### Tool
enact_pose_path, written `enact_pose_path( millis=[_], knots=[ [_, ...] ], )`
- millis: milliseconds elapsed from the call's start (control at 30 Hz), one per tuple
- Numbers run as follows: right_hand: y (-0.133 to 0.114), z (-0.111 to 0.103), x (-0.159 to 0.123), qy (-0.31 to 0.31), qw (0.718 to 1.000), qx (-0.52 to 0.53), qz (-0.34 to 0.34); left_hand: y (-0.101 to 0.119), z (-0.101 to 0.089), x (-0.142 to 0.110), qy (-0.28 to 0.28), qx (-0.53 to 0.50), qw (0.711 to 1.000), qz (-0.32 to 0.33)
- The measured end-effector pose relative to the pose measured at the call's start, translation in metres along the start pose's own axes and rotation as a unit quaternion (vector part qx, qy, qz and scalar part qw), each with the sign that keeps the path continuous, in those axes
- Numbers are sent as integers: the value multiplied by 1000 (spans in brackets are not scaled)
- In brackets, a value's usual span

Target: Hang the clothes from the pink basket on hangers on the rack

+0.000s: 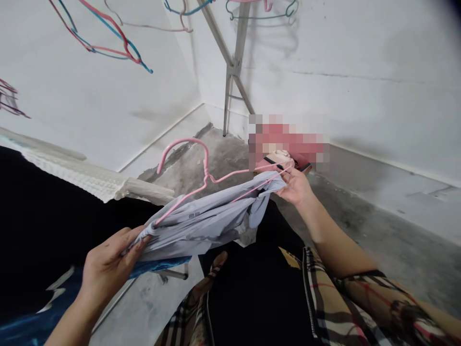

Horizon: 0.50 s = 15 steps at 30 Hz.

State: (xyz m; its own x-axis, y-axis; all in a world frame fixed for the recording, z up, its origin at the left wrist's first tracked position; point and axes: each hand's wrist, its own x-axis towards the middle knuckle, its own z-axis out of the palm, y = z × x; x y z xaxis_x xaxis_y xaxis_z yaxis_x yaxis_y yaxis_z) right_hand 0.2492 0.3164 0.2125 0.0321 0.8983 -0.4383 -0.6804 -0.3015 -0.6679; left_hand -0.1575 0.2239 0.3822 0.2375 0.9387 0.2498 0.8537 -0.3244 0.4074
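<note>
Nearest the lens, a plaid sleeve (389,300) covers the right forearm and leads down to the right hand (295,187). Its fingers (284,185) are closed in a pinch, with the pink wire hanger (205,168) and an edge of the pale blue shirt (205,226) caught together. The left hand (108,269) is clenched, its fingers (135,240) wrapped around a bunched end of the shirt, where one hanger arm enters the cloth. The shirt stretches between both hands, above the person's black garment (248,293). The hanger's hook points up and away, over the concrete floor (230,154).

Risk: if the left fingers loosen, the hanger arm could slip out of the bunched cloth. If the right pinch fails, the wire could spring loose and the shirt could drop to the floor.

Beyond the hands, a white textured cloth (75,170) lies to the left, and a blue printed fabric (158,269) shows below the shirt. A small object (281,162) sits just past the right fingers; it is partly pixelated and cannot be identified. A metal rack leg (234,67) stands in the corner against the white wall (317,62), below hanging red-and-blue hangers (104,36).
</note>
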Motion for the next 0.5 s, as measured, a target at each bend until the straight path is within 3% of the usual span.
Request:
enact_pose_path(
  millis=[100,267,500],
  knots=[
    [-8,4,-4,27,995,80,47,-11,2,-5,20,6,1000,5],
    [-11,8,-7,9,992,118,47,-28,2,-9,23,41,999,-19],
    [-13,10,-4,17,994,97,45,-21,0,-14,5,24,997,-70]
  ],
)
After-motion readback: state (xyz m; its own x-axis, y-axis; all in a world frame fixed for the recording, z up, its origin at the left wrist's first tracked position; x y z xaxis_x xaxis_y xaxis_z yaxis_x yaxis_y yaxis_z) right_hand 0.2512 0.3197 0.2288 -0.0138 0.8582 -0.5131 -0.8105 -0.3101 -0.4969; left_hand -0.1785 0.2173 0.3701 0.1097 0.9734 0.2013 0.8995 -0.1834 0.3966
